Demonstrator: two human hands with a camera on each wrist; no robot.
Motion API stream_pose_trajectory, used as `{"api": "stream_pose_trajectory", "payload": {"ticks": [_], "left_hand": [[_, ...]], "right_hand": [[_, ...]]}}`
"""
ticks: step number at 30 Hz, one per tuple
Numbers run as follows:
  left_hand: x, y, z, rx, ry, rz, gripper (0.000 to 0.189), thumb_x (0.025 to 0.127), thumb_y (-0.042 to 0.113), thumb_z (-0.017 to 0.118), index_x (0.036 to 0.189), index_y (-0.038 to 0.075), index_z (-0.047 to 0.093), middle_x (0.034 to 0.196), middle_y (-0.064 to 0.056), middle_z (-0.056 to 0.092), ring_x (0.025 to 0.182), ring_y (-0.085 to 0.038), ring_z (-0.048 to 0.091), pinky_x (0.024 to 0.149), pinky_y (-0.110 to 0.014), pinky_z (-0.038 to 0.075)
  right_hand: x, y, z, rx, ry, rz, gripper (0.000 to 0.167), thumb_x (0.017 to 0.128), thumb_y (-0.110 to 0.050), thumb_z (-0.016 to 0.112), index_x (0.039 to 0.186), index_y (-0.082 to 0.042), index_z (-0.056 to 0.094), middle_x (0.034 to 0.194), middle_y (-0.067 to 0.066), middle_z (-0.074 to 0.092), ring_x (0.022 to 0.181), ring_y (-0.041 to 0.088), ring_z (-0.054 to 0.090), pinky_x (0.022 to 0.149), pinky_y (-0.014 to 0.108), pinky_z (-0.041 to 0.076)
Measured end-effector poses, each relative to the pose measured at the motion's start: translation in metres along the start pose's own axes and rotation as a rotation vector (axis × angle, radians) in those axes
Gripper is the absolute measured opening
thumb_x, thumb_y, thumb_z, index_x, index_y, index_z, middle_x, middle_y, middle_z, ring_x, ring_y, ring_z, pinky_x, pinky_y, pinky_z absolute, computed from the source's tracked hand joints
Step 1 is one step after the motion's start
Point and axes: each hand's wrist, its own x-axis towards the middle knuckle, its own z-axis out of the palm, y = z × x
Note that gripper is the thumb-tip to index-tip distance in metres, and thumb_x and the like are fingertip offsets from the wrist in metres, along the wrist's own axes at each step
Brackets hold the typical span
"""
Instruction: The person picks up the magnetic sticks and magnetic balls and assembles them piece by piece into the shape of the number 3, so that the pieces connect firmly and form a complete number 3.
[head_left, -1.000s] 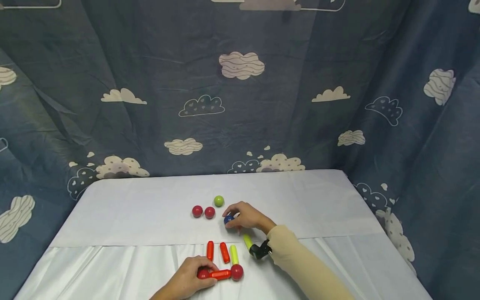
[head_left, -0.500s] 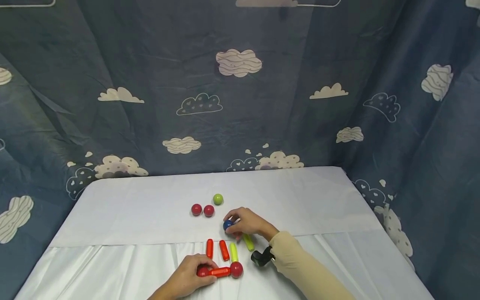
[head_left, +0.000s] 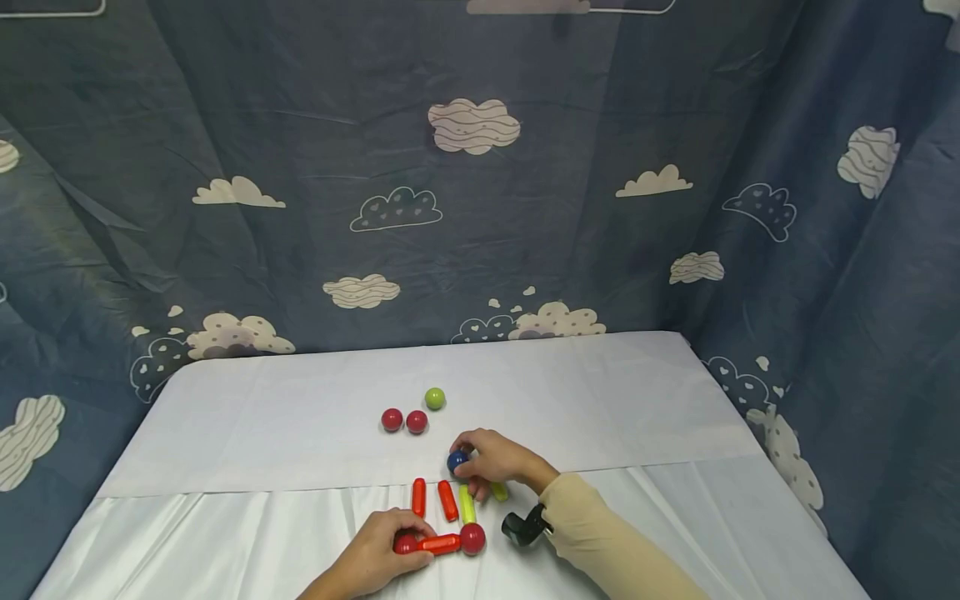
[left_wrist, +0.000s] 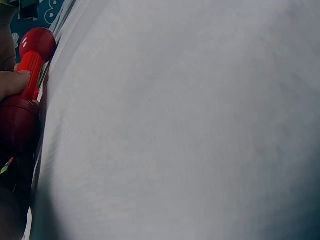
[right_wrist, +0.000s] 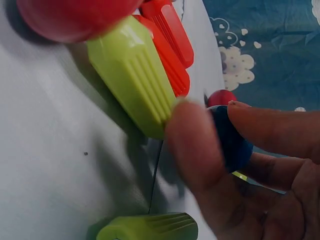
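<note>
In the head view my left hand (head_left: pixel 378 546) holds the left end of a red rod (head_left: pixel 440 544) with a red ball (head_left: pixel 406 544) at that end. A second red ball (head_left: pixel 472 539) sits on the rod's right end. From that ball a yellow-green rod (head_left: pixel 467 505) points away from me. My right hand (head_left: pixel 501 460) pinches a blue ball (head_left: pixel 457 462) between thumb and fingers, just beyond this rod's far end. In the right wrist view the blue ball (right_wrist: pixel 232 142) is partly covered by the thumb.
Two loose red rods (head_left: pixel 418 497) (head_left: pixel 447 501) lie beyond the joined pieces. Another yellow-green rod (head_left: pixel 499 491) is partly hidden under my right hand. Farther back on the white tablecloth (head_left: pixel 600 400) are two red balls (head_left: pixel 392 419) (head_left: pixel 417 422) and a green ball (head_left: pixel 435 398).
My right hand has come nearer to me with the blue ball, toward the upright yellow-green rod's far end. My left hand keeps its hold with hardly any movement.
</note>
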Motion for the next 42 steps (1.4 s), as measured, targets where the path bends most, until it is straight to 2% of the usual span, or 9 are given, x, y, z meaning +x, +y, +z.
{"api": "stream_pose_trajectory", "payload": {"ticks": [3, 6, 13, 22, 42], "left_hand": [[0.0004, -0.0003, -0.0003, -0.002, -0.001, -0.001, 0.020, 0.080, 0.029, 0.078, 0.097, 0.019, 0.072, 0.101, 0.005, 0.064, 0.084, -0.009, 0.050, 0.074, -0.023, 0.042], [0.0005, -0.0005, -0.0002, -0.002, -0.002, -0.001, 0.020, 0.081, 0.029, 0.078, 0.097, 0.020, 0.072, 0.101, 0.005, 0.064, 0.084, -0.010, 0.050, 0.074, -0.023, 0.042], [0.0008, -0.0006, 0.0001, 0.000, -0.004, -0.001, 0.020, 0.081, 0.029, 0.078, 0.097, 0.019, 0.072, 0.101, 0.004, 0.064, 0.084, -0.010, 0.050, 0.074, -0.024, 0.042], [-0.0001, 0.0003, 0.0003, 0.004, -0.005, -0.010, 0.020, 0.080, 0.029, 0.078, 0.096, 0.019, 0.072, 0.102, 0.004, 0.064, 0.085, -0.010, 0.050, 0.076, -0.024, 0.042], [-0.0004, 0.0000, 0.0016, 0.038, 0.013, 0.023, 0.019, 0.080, 0.030, 0.078, 0.095, 0.021, 0.072, 0.102, 0.006, 0.066, 0.087, -0.006, 0.051, 0.078, -0.025, 0.041]], "right_hand": [[-0.0015, -0.0003, 0.0017, -0.032, 0.014, -0.005, 0.026, 0.092, -0.007, 0.063, 0.116, -0.001, 0.057, 0.087, 0.009, 0.058, 0.052, 0.016, 0.058, 0.051, 0.029, 0.052], [-0.0026, -0.0005, 0.0028, -0.063, 0.025, -0.016, 0.024, 0.092, -0.007, 0.064, 0.115, -0.002, 0.058, 0.094, 0.007, 0.055, 0.058, 0.019, 0.059, 0.055, 0.031, 0.053], [-0.0032, 0.0016, 0.0054, -0.082, 0.042, -0.033, 0.024, 0.091, -0.008, 0.064, 0.114, -0.001, 0.058, 0.099, 0.010, 0.055, 0.067, 0.019, 0.061, 0.062, 0.033, 0.054], [-0.0030, 0.0045, 0.0077, -0.061, 0.064, -0.048, 0.025, 0.092, -0.012, 0.063, 0.115, -0.001, 0.057, 0.093, 0.006, 0.056, 0.060, 0.020, 0.060, 0.059, 0.033, 0.051], [-0.0062, 0.0084, 0.0068, 0.059, 0.051, -0.037, 0.019, 0.091, -0.009, 0.061, 0.108, -0.002, 0.060, 0.096, 0.007, 0.055, 0.079, 0.019, 0.058, 0.073, 0.035, 0.053]]}}
